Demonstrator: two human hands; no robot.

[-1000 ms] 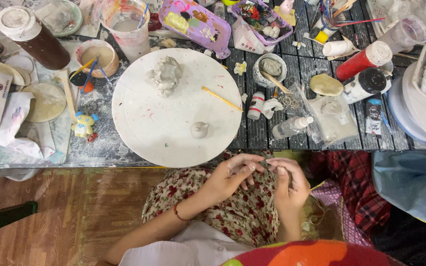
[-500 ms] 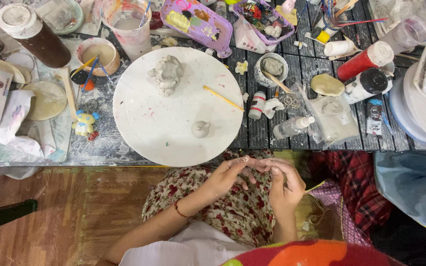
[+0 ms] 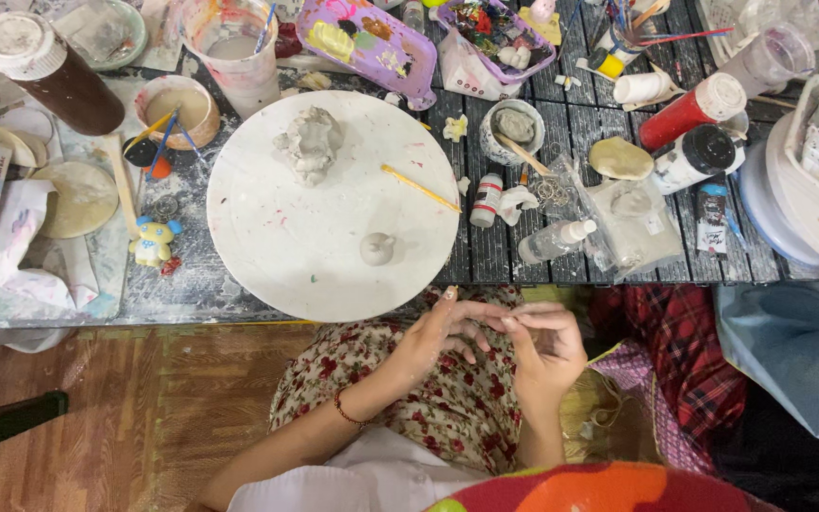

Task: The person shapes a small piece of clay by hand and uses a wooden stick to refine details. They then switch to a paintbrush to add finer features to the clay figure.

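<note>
Clay work's between pieces — my left hand (image 3: pixel 443 334) and right hand (image 3: pixel 544 343) meet over my lap, fingers (image 3: pixel 485 322) pinched on something too small to tell.

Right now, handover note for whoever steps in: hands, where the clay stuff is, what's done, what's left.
Left hand and right hand: together over the lap, below the table edge, fingertips meeting; anything pinched between them is too small to tell.
Round white board: on the table, directly ahead.
On it: a rough grey clay lump at the far side, a small clay ball near the front, a yellow stick at the right.
Done: one small ball shaped and set down.
Left: the big lump looks unshaped.
</note>
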